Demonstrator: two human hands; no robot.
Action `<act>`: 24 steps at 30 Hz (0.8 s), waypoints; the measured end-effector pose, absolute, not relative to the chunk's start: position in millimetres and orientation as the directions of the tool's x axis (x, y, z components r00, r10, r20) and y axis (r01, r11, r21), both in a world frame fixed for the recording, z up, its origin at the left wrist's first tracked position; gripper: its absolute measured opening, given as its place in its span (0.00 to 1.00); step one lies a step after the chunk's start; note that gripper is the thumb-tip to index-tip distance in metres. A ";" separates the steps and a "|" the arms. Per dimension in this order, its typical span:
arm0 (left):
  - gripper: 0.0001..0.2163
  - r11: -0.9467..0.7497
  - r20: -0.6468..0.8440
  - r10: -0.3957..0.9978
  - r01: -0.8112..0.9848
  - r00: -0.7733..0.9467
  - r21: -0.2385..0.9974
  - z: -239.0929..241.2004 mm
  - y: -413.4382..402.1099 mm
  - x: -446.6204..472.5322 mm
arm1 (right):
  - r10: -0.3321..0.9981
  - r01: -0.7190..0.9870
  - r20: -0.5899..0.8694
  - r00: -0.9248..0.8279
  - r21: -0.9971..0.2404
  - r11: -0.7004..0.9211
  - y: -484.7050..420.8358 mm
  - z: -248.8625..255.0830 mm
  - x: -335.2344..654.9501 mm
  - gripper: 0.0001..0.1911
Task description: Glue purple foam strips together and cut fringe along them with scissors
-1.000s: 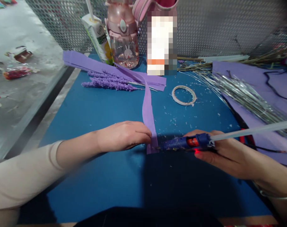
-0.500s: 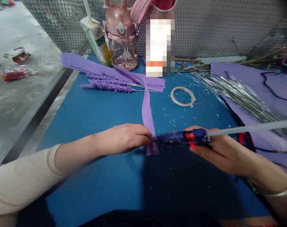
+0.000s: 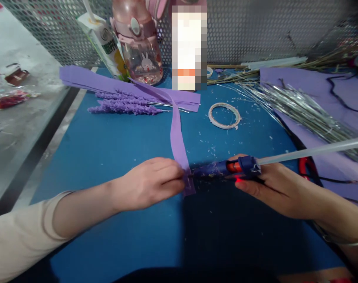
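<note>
My left hand (image 3: 151, 182) is closed, fingertips pinching the near end of a purple paper strip (image 3: 178, 133). The strip runs back from there and curves toward the purple stack behind. In my right hand (image 3: 285, 192) is a dark blue hot glue gun (image 3: 214, 169), gripped with its nozzle against or just over the strip's near end. A long whitish glue stick (image 3: 311, 150) juts from the back of the gun, and a red light glows beside my thumb. What my left fingertips cover is hidden.
Purple lavender sprigs (image 3: 125, 105) lie before stacked purple strips (image 3: 78, 79). A tape roll (image 3: 224, 115) sits mid-table. Behind stand a drink carton (image 3: 103, 45), a pink bottle (image 3: 143, 59) and a blurred-out item. Wire stems (image 3: 311, 114) lie on purple sheets at right, near a black cord.
The view has shifted slightly, so the table items appear farther left. My left hand has edged nearer along the strip's end; the glue gun nozzle remains at the strip.
</note>
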State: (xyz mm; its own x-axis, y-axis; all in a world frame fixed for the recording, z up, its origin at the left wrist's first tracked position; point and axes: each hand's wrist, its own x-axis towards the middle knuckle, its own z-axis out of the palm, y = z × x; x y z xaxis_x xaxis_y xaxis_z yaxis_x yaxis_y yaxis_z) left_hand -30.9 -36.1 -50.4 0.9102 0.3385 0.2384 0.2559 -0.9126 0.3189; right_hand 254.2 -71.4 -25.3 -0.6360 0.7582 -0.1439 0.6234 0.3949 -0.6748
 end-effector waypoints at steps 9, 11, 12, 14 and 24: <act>0.09 -0.985 0.366 0.128 0.075 0.922 0.156 -48.8 -36.4 -35.2 | 0.760 0.639 -0.159 -0.630 -0.661 0.392 -71.9 -27.5 256.6 0.04; 0.09 -0.992 0.387 0.106 0.068 0.916 0.109 -48.4 -36.6 -33.5 | 0.760 0.633 -0.144 -0.634 -0.661 0.403 -72.3 -29.6 257.4 0.03; 0.08 -0.992 0.386 0.107 0.073 0.916 0.101 -48.4 -36.7 -32.5 | 0.759 0.631 -0.142 -0.635 -0.662 0.404 -72.3 -30.3 257.5 0.03; 0.08 -0.991 0.378 0.108 0.071 0.919 0.111 -48.7 -36.8 -30.5 | 0.756 0.620 -0.131 -0.641 -0.669 0.410 -72.1 -31.0 257.1 0.05; 0.10 -0.990 0.348 0.102 0.061 0.932 0.126 -49.2 -36.6 -29.1 | 0.758 0.632 -0.092 -0.646 -0.622 0.463 -72.8 -33.1 258.9 0.12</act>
